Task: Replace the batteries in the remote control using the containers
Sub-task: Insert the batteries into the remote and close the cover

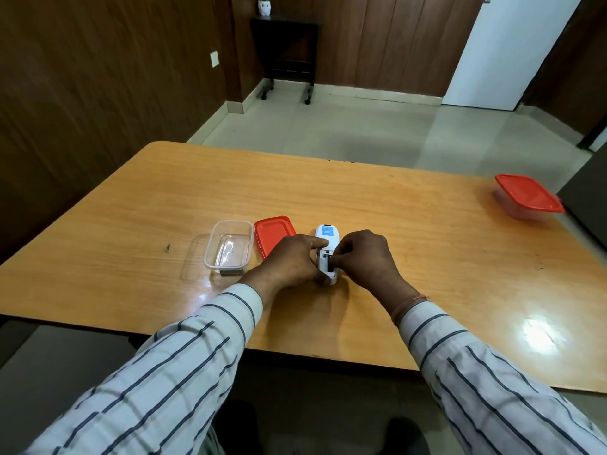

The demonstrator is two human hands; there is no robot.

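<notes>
Fingertips (340, 257) of the right hand (363, 257) pinch at the open battery bay of a white plastic remote (325, 236), lying face down on the glossy wooden table (394, 224); its blue label is unreadable. Left hand (292, 261) clasps its side. Beside it: a clear, lidless tub (228, 247) and red lid (271, 234). Well apart, a lidded tub (527, 197).

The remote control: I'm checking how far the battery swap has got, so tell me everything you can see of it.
The remote control is white, looks plastic, and lies back-up on the wooden table, a blue label near its far end. Its battery compartment is open and dark inside; whether batteries sit there is hidden. The left hand steadies it, forefinger across the back, while the right hand pinches at the compartment. A loose red lid lies just to its left.
</notes>
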